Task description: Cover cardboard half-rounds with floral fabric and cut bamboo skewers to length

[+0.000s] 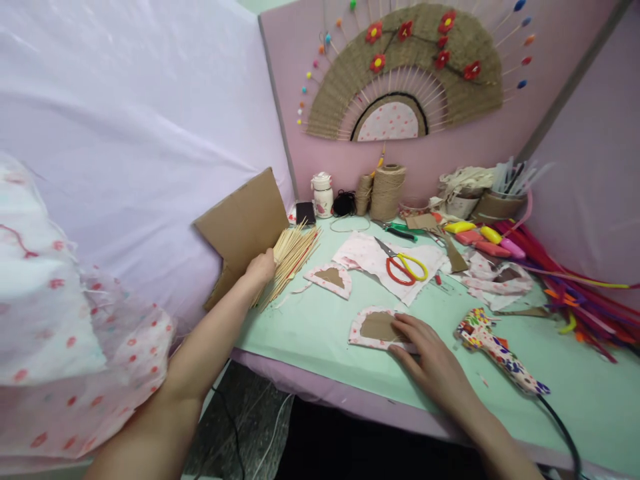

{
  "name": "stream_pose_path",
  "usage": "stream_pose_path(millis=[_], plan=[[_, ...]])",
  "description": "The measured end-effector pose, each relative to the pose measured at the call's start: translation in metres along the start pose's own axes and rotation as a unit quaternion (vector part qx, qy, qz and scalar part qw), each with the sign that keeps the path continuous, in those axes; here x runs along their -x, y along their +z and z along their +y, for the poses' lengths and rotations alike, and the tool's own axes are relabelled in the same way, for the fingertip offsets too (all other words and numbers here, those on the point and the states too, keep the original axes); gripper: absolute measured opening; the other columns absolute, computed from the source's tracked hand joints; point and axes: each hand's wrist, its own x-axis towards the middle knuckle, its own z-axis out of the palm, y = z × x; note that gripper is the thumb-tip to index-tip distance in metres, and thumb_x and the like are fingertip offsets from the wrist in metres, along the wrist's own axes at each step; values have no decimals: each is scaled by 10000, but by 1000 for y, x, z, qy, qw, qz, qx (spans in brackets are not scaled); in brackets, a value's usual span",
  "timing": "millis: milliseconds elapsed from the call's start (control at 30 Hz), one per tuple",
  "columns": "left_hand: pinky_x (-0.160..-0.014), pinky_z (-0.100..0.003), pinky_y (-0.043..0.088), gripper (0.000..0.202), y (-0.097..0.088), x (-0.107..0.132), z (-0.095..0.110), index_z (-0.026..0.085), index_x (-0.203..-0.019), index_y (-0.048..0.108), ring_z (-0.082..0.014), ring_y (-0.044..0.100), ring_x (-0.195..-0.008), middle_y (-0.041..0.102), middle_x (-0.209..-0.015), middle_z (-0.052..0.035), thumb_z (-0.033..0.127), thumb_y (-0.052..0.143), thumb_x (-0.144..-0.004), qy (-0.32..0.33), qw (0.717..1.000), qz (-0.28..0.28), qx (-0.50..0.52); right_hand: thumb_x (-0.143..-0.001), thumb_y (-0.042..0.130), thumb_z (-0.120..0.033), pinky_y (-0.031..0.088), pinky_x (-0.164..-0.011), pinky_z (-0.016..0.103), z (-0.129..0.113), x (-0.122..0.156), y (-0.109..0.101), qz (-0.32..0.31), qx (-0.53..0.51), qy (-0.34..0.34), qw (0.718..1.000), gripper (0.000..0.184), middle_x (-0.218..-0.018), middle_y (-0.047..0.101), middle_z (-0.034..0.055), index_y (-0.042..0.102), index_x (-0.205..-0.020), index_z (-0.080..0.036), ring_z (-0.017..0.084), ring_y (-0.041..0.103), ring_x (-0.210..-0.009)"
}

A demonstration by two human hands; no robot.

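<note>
My left hand [261, 268] reaches to the pile of thin bamboo sticks [293, 257], its fingers curled at the near left side of the pile. How many sticks they hold is hidden. My right hand [431, 347] lies with fingers stretched out over the right end of a half-round cardboard piece [377, 327], edged with pink-dotted white fabric. A smaller piece of the same kind [327, 278] rests beyond it, beside the sticks. Scissors with red and yellow handles [400, 263] lie spread on a dotted cloth scrap [360, 250].
A bent cardboard sheet [250, 223] leans behind the sticks. A patterned glue gun [500, 353] with a black cord lies at right. Twine spools [389, 192], a white bottle [323, 195] and pliers [400, 231] stand or lie at the back. A decorated fan [340, 87] hangs above.
</note>
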Motion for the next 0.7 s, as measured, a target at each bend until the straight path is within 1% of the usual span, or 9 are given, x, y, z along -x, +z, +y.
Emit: stream_pose_path(millis=[67, 167, 267, 333, 400, 533, 600, 700], plan=[[-849, -391, 445, 340, 1, -3, -2, 107, -1151, 490, -320, 609, -1047, 621, -1151, -234, 254, 421, -853, 4, 1000, -14, 13, -897, 501, -426, 479, -964, 465, 0, 0, 0, 3, 0, -2, 1000, 359, -1284, 571, 121, 572, -1173, -208, 279, 533, -1184], [-894, -367, 435, 381, -2, -6, -6, 109, -1188, 486, -302, 587, -1105, 603, -1211, -218, 254, 469, -835, 16, 998, -32, 45, -897, 498, -429, 485, -956, 465, 0, 0, 1, 10, 1, -4, 1000, 355, -1271, 582, 122, 583, -1163, -209, 279, 542, -1174], [-932, -330, 429, 433, -7, -5, -13, 121, -1227, 485, -274, 561, -1160, 582, -1270, -185, 228, 515, -808, 26, 994, -49, 92, -897, 493, -437, 485, -955, 464, 1, 0, 2, 14, 5, -9, 1000, 358, -1261, 590, 122, 593, -1151, -206, 276, 550, -1162], [-932, -311, 440, 468, -8, -2, -17, 134, -1247, 485, -257, 558, -1170, 580, -1287, -158, 229, 544, -792, 30, 989, -62, 131, -894, 494, -444, 482, -959, 457, 2, -1, 3, 12, 8, -13, 1000, 363, -1263, 589, 122, 601, -1142, -202, 272, 550, -1163], [-899, -298, 473, 480, -8, 0, -20, 145, -1252, 490, -242, 587, -1132, 606, -1261, -132, 254, 563, -790, 29, 981, -77, 175, -894, 494, -445, 480, -962, 450, 3, -1, 3, 9, 12, -14, 1000, 366, -1264, 588, 123, 607, -1138, -197, 268, 548, -1166], [-783, -264, 538, 405, -6, -1, -20, 151, -1222, 517, -185, 674, -947, 692, -1108, -86, 251, 529, -830, 23, 958, -105, 265, -894, 494, -443, 485, -956, 441, 5, -1, 3, 12, 14, -18, 1000, 367, -1262, 591, 125, 615, -1135, -194, 268, 553, -1161], [-757, -261, 551, 400, -5, -4, -20, 146, -1219, 519, -172, 687, -893, 701, -1081, -87, 238, 536, -831, 18, 951, -100, 293, -894, 494, -443, 487, -953, 439, 5, -1, 3, 12, 14, -22, 1000, 368, -1261, 591, 126, 616, -1133, -191, 268, 554, -1159], [-750, -287, 557, 422, -7, -8, -21, 150, -1216, 529, -189, 692, -867, 702, -1069, -98, 244, 574, -806, 10, 953, -75, 294, -894, 495, -443, 487, -952, 438, 5, -1, 3, 12, 14, -22, 1000, 365, -1255, 596, 126, 618, -1128, -191, 266, 557, -1156]])
